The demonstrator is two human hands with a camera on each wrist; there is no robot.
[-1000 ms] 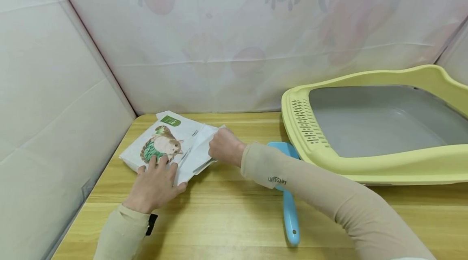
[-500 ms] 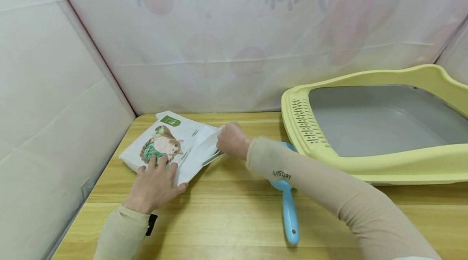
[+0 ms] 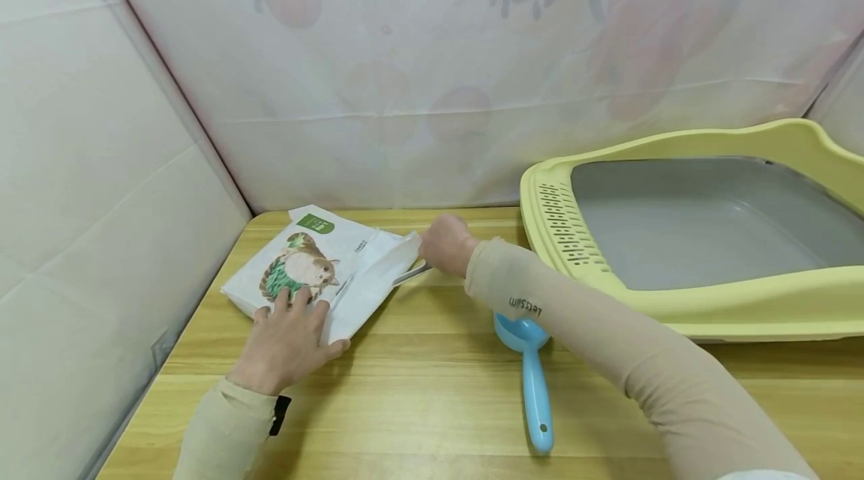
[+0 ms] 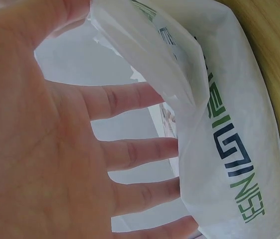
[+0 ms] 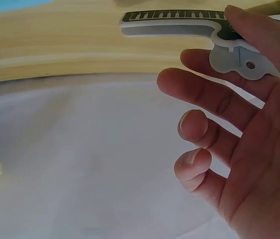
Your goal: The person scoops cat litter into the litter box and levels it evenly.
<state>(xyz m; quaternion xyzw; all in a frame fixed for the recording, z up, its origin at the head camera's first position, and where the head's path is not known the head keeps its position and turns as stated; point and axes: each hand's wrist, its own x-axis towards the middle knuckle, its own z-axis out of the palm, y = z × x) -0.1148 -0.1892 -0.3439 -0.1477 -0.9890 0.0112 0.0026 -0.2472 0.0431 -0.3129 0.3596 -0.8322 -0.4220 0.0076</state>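
A white plastic bag (image 3: pixel 374 281) with a printed cat and a green label lies at the left of the wooden table. My left hand (image 3: pixel 286 341) rests on its near side with fingers spread; in the left wrist view, the fingertips touch the bag (image 4: pixel 229 114). My right hand (image 3: pixel 447 244), just right of the bag's folded end, holds a clip (image 3: pixel 412 274) whose tip is right at that end. The right wrist view shows the clip (image 5: pixel 179 24), grey and white with a piano-key pattern, between thumb and index finger; the other fingers are loosely bent.
A blue scoop (image 3: pixel 536 397) lies on the table below my right forearm, its handle toward me. At the right stands a yellow litter box (image 3: pixel 560 217) with a grey inside. Pale fabric walls (image 3: pixel 405 90) close off the back and left.
My right hand has moved to the right, drawing the clip away from the bag's folded end, so more of it shows. The left hand stays on the bag.
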